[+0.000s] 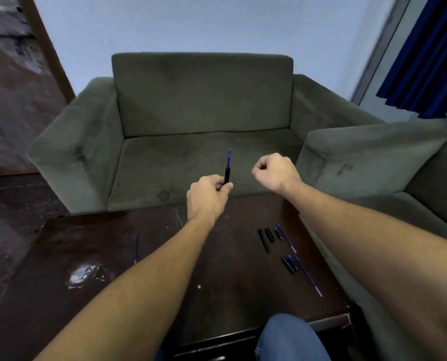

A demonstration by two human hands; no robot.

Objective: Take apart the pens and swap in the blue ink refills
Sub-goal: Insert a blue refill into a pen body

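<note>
**Left hand grips a pen barrel with a blue refill standing out of it**

The left hand (209, 198) is curled tight around the lower end of a black pen barrel (227, 175), thumb and fingers pinched on it, holding it upright above the far edge of the worktop (144, 256). A blue ink refill (229, 159) rises out of the top of the barrel, its fine tip pointing up in front of the seat of the green armchair (201, 105).

The right hand (275, 171) hovers to the right of the barrel, apart from it, and is closed into a loose fist with the fingertips pressed together. Whether it pinches some small part cannot be told.

On the dark wooden worktop, nearer the camera than the barrel and to its right, lie the loose pen parts. A cluster of short black pen pieces (266, 238) sits in a rough row, with a thin blue refill (286, 237) lying just beside them on their right. Closer still to the camera lies a second group of black pieces (289, 264), and a long thin refill (308, 276) runs diagonally beside it toward the worktop's right edge. Well to the left of the barrel, on the worktop's left half, another thin refill (136, 247) lies alone, near a pale glossy patch on the surface.

A knee in blue jeans (290, 337) shows at the worktop's near edge.
</note>
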